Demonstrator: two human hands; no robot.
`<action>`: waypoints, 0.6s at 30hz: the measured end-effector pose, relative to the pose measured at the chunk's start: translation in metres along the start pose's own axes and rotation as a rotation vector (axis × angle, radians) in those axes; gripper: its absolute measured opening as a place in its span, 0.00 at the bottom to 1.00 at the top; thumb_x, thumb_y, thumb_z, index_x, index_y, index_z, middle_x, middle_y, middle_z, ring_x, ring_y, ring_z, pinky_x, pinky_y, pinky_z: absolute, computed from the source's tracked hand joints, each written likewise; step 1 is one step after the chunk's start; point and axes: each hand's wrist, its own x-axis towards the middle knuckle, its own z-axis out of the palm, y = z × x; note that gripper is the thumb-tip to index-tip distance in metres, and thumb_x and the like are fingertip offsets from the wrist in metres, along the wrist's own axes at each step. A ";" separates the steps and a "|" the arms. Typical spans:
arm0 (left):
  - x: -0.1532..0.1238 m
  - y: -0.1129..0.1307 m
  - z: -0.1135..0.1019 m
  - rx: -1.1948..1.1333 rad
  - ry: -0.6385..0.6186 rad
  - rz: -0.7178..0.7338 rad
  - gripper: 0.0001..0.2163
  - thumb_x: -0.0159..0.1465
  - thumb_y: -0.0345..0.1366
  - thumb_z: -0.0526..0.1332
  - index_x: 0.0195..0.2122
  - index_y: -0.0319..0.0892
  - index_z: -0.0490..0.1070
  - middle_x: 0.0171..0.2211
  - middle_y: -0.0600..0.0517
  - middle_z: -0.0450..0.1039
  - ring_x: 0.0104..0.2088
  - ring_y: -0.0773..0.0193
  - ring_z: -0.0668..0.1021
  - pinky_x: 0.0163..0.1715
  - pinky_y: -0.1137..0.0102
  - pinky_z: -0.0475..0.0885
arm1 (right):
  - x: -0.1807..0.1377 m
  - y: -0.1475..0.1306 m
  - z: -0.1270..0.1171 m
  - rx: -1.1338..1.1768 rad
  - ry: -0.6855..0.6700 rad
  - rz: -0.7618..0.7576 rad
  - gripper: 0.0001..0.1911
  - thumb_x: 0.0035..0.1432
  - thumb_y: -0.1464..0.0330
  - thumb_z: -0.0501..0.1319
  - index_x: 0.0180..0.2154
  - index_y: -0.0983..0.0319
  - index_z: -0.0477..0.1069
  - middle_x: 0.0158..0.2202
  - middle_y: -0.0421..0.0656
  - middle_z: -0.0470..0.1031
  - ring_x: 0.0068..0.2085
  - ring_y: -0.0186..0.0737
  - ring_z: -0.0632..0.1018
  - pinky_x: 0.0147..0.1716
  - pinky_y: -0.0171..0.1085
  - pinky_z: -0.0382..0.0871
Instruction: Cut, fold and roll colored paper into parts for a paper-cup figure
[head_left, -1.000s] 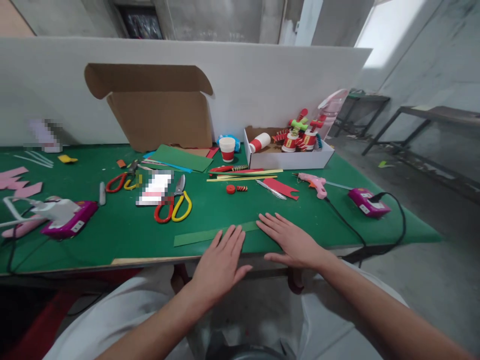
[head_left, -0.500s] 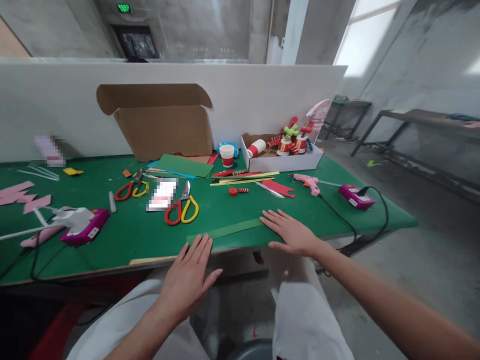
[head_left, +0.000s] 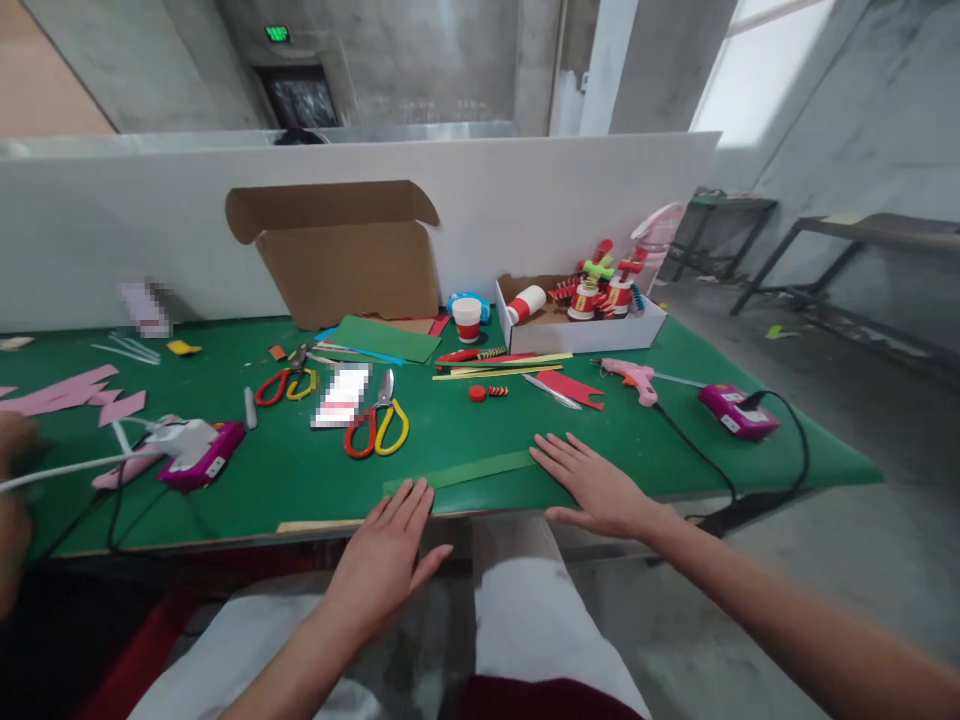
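A long green paper strip (head_left: 480, 469) lies flat along the table's front edge. My left hand (head_left: 386, 545) rests on its left end, fingers stretched out and the thumb apart. On the right end lie the fingertips of my right hand (head_left: 592, 485), palm down and spread. Neither hand grips anything. Behind the left hand is a pair of scissors (head_left: 377, 425) with one red and one yellow handle. Farther back are a small red roll (head_left: 477, 394), a red paper piece (head_left: 570, 388) and several thin paper strips (head_left: 502, 370).
A pink glue gun (head_left: 637, 378) and a purple power socket (head_left: 739, 410) with cables stand right. Another socket (head_left: 206, 455) sits left, near a co-worker's blurred hand (head_left: 11, 480). At the back are a paper cup (head_left: 466, 318), a brown box (head_left: 352, 265) and a white tray (head_left: 585, 338) of cup models.
The view has shifted, so the table sits slightly right and lower. A co-worker's hand has come in at the left edge. Both my hands stay on the strip.
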 end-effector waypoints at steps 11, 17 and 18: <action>0.003 0.005 -0.006 0.005 0.002 -0.060 0.23 0.67 0.49 0.48 0.56 0.42 0.67 0.58 0.47 0.68 0.58 0.57 0.70 0.53 0.63 0.69 | -0.004 0.003 0.011 0.006 0.068 -0.003 0.46 0.57 0.42 0.49 0.66 0.65 0.46 0.67 0.52 0.48 0.67 0.53 0.51 0.64 0.55 0.46; -0.010 0.004 -0.018 0.000 0.087 -0.033 0.28 0.65 0.47 0.53 0.65 0.46 0.54 0.58 0.49 0.68 0.57 0.55 0.70 0.53 0.60 0.70 | 0.000 0.006 0.004 0.037 0.061 -0.021 0.49 0.55 0.41 0.50 0.67 0.64 0.39 0.67 0.52 0.48 0.66 0.57 0.53 0.63 0.57 0.50; -0.021 0.005 -0.021 -0.016 0.114 -0.050 0.30 0.64 0.44 0.54 0.67 0.47 0.48 0.58 0.49 0.68 0.57 0.55 0.71 0.53 0.60 0.70 | -0.007 0.006 0.002 0.042 0.071 -0.030 0.49 0.56 0.42 0.49 0.68 0.64 0.37 0.67 0.51 0.48 0.66 0.58 0.53 0.62 0.58 0.51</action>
